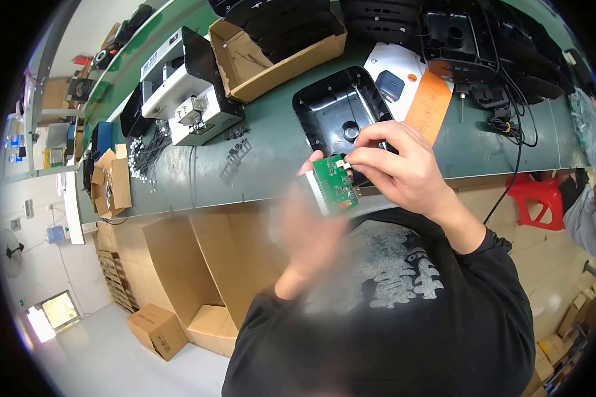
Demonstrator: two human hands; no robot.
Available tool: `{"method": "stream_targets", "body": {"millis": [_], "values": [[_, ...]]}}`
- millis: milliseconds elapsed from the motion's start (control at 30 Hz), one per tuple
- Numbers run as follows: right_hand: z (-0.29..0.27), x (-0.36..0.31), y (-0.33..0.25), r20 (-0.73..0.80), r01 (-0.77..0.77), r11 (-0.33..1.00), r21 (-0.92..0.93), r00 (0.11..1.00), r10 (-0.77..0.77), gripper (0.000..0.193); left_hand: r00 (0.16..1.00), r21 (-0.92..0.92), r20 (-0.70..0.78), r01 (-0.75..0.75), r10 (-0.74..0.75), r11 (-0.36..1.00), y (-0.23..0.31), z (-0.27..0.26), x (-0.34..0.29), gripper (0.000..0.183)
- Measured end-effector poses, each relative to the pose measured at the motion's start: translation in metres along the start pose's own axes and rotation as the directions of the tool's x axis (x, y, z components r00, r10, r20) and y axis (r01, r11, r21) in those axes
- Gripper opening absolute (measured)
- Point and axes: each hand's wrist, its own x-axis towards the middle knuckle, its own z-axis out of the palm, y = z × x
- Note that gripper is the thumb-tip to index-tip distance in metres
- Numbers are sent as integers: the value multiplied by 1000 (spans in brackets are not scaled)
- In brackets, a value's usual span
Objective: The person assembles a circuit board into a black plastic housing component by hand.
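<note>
My left hand (309, 231), partly blurred, grips a green circuit board (336, 186) near the bench's front edge. Its fingertips show past the board's far side, and a pale strip runs along the board's left edge. My right hand (407, 165) is closed in a pinch at the board's upper edge, thumb and forefinger on a small white connector (344, 164). Whether the connector sits fully in its socket I cannot tell. Just beyond my hands, an open black plastic housing (331, 109) with a round fitting inside lies on the green bench (258, 178).
At the left stand a white-and-black machine (192, 99) and bundled cables (153, 155). A cardboard tray (278, 78) holds black parts. An orange card (430, 106), a screwdriver (463, 106) and black housings (455, 40) are at the right. A red stool (540, 200) stands below, near another person's arm (588, 221).
</note>
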Motion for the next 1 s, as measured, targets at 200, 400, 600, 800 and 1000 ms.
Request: {"method": "stream_targets", "body": {"millis": [200, 400, 600, 800, 1000], "values": [[0, -1, 2, -23, -8, 1000, -2, 1000, 8, 16, 999, -26, 20, -28, 28, 999, -1, 1, 0, 70], [-4, 1, 1, 5, 18, 997, -71, 1000, -18, 15, 997, -73, 70, -22, 27, 997, -2, 0, 4, 70], [-13, 7, 1, 76, 45, 992, -115, 996, -36, 14, 991, -11, 96, 98, -96, 995, 10, -5, 22, 68], [-20, 11, 2, 65, 63, 986, -155, 996, -53, 13, 985, -191, 174, 26, 8, 981, 16, -6, 46, 67], [-22, 8, 4, 67, 9, 985, -170, 998, 2, 15, 958, -209, 252, 190, -135, 959, 24, -7, 59, 59]]}}
